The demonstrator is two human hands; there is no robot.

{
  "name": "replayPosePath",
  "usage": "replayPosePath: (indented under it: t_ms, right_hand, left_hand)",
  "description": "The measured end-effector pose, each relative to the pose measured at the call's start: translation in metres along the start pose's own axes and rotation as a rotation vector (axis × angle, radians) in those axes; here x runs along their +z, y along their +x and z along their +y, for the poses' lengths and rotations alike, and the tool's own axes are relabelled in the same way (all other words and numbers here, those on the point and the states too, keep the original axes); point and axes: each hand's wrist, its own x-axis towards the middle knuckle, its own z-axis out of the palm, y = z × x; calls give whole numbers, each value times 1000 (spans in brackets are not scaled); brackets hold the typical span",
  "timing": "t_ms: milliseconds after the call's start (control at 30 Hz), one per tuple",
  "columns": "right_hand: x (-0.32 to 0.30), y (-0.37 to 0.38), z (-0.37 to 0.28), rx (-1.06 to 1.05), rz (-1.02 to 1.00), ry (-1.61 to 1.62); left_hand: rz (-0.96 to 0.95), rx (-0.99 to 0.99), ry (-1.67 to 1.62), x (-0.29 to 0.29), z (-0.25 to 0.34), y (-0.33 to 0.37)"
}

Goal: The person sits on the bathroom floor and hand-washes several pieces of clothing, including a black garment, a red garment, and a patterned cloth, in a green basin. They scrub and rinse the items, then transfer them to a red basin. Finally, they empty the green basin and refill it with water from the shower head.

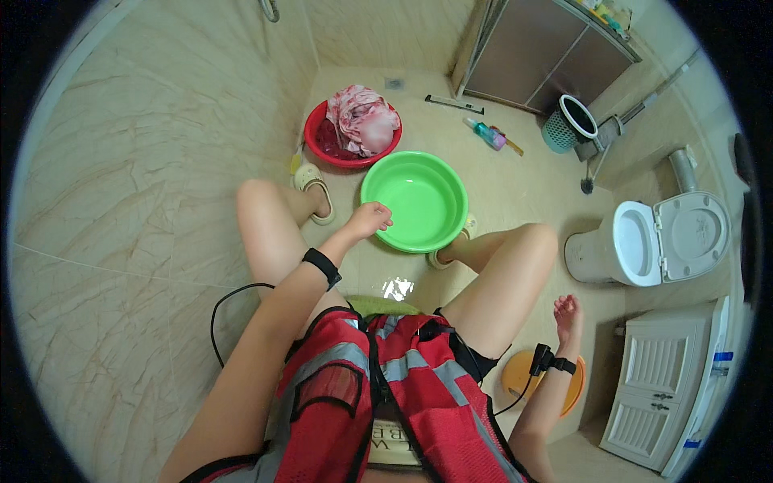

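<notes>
A round green basin stands on the floor between my feet. White glints show on its bottom; how much water it holds, I cannot tell. My left hand is at the basin's near left rim, fingers curled in with nothing visible in them. Whether it touches the rim is unclear. Out past my right knee, my right hand hangs in the air, its fingers loosely folded and nothing seen in them. Behind the green basin to the left is a red basin heaped with pink and white patterned cloth.
Behind the basins lie a blue-green bottle and a long dark floor strip. A waste bin, a toilet brush and a toilet line the right. An orange basin-like object and a white cabinet are nearer me.
</notes>
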Motion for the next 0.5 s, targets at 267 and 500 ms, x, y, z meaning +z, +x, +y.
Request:
replayPosePath:
  t_ms: [267, 500]
  right_hand:
    - [112, -6, -95, -438, -83, -363]
    - [304, -39, -110, -963, -562, -1411]
  left_hand:
    - [-42, -24, -1, 0, -7, 15]
    - [-109, -52, -4, -7, -23, 34]
